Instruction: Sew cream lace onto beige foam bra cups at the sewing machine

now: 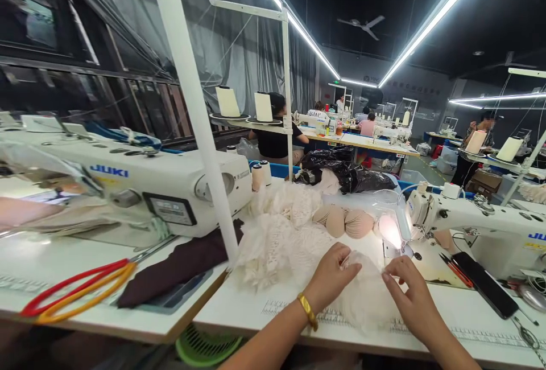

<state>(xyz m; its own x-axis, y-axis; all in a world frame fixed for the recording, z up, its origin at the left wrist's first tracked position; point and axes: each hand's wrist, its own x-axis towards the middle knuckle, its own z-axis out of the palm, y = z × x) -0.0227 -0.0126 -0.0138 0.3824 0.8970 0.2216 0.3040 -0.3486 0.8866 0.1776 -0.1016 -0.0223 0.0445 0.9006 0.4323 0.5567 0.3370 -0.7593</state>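
Note:
Between my two hands hangs a piece of thin cream fabric (367, 296), draped down over the table's front edge ruler. My left hand (330, 276), with a gold bracelet at the wrist, pinches its upper left edge. On the other side, my right hand (407, 293) pinches the right edge with thumb and forefinger. A heap of cream ruffled lace (285, 233) lies to the left and behind my left hand. Just beyond my hands sit several beige moulded cups (343, 222) in a row. The lit sewing machine needle area (403, 247) is right behind the fabric.
A white sewing machine (464, 216) stands to the right, with a black phone (484, 284) and orange tweezers (456, 270) by it. Left are another machine (170, 182), red-and-orange-handled scissors (81, 290) and dark cloth (179, 267). Black plastic bags (350, 168) lie behind. People sit farther off.

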